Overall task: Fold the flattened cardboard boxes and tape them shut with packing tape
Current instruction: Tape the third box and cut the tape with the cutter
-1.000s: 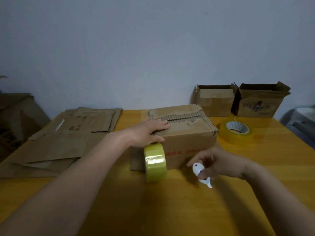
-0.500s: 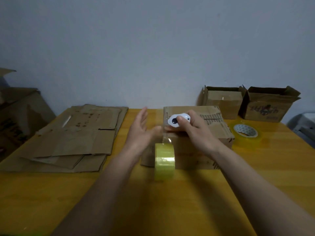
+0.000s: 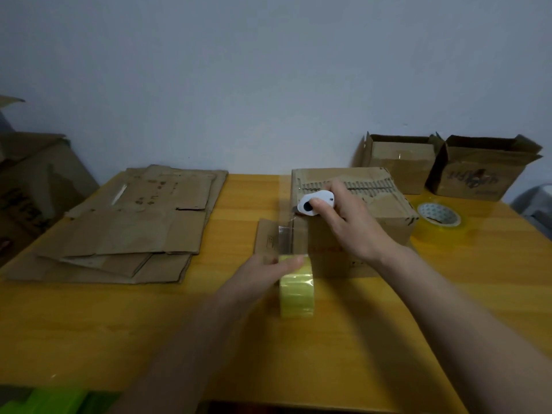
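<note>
Cardboard box [image 3: 355, 216] is sitting mid-surface [image 3: 119, 324], clear tape being stretched from its top edge to the yellow tape roll [image 3: 296, 289]. Roll is being steadied by the left hand [image 3: 265, 271]; fingers blurred, grip cannot be told. White cutter [image 3: 315, 203] is being gripped by the right hand [image 3: 348, 222]. Judgement: tape should be kept taut while being cut.

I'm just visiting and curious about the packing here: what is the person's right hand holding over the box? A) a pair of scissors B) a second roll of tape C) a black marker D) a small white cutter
D: the right hand grips a small white cutter at the top edge of the cardboard box, where a clear strip of tape runs down to the yellow tape roll.
</note>
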Demonstrator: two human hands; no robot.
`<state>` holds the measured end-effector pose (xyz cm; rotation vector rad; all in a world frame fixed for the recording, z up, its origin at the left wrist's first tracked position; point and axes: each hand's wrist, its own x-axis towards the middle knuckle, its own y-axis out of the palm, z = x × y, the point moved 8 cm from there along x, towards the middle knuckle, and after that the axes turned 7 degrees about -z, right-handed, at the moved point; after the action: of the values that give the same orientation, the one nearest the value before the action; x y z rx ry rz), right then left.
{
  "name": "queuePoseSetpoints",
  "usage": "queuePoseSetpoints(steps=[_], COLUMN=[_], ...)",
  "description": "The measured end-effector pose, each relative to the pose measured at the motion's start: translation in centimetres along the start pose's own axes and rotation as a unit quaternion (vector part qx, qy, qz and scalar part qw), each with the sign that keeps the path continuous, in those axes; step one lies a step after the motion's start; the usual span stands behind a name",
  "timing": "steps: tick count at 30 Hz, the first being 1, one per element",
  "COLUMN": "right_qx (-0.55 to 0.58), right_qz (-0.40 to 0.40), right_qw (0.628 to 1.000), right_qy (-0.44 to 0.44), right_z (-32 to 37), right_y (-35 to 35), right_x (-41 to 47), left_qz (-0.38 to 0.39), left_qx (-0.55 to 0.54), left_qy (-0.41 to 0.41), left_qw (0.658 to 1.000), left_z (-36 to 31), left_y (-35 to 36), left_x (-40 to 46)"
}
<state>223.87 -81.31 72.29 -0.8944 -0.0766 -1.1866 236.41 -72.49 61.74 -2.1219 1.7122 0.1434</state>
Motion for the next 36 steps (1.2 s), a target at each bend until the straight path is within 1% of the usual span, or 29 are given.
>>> queuePoseSetpoints(steps=[2,4,5,7,8,10,12,15,17,20,23,27,30,36], right_qx=[0.002,0.011,0.014,0.011,0.009,0.015,0.019,0.018,0.025,0.025,-0.023,-0.122,-0.163,-0.214], right_qz=[-0.001,-0.003,0.000,0.000,-0.003,-0.009,-0.005,0.020,0.030,0.021,-0.013,-0.077,-0.087,-0.098], right_qw=[1.000,1.000,1.000,1.000,1.000,1.000,0.999,0.999,0.998,0.997,0.991,0.969,0.954,0.932], right_qy=[-0.001,-0.003,-0.005,-0.012,-0.017,-0.024,-0.030,-0.035,-0.040,-0.071,-0.130,-0.203,-0.238,-0.277], right_z=[0.0,0.1,0.1,0.0,0.1,0.5,0.8,0.9,0.7,1.0,1.3,1.9,2.5,3.0], right_y=[0.0,0.0,0.2,0.2,0.2,0.2,0.4,0.9,1.0,0.5,0.0,-0.2,0.3,1.2], right_x=[0.0,-0.1,-0.2,-0.4,-0.5,-0.8,-1.1,-1.3,-1.4,-1.9,-2.7,-3.9,-4.6,-4.4], left_qz=[0.008,-0.017,-0.041,-0.081,-0.091,-0.097,-0.116,-0.130,-0.137,-0.147,-0.129,-0.108,-0.102,-0.093], left_qx=[-0.001,0.018,0.024,-0.005,-0.028,-0.076,-0.105,-0.137,-0.140,-0.129,-0.148,-0.156,-0.165,-0.173], left_qy=[-0.028,-0.018,-0.003,0.041,0.071,0.096,0.100,0.097,0.097,0.102,0.103,0.106,0.104,0.111], left_qw=[1.000,1.000,0.999,0.996,0.993,0.988,0.983,0.977,0.976,0.975,0.975,0.976,0.975,0.974], left_z=[1.6,1.5,1.0,-0.5,-1.4,-2.3,-2.4,-2.4,-2.4,-2.4,-2.3,-2.4,-2.5,-2.8], left_y=[0.3,0.0,-0.4,-0.8,-0.8,-0.6,-0.4,-0.3,-0.2,-0.5,-0.4,-0.2,-0.1,0.0], left_x=[0.4,1.0,1.2,1.4,1.3,1.1,1.2,1.7,2.1,2.5,2.8,2.9,3.1,3.3])
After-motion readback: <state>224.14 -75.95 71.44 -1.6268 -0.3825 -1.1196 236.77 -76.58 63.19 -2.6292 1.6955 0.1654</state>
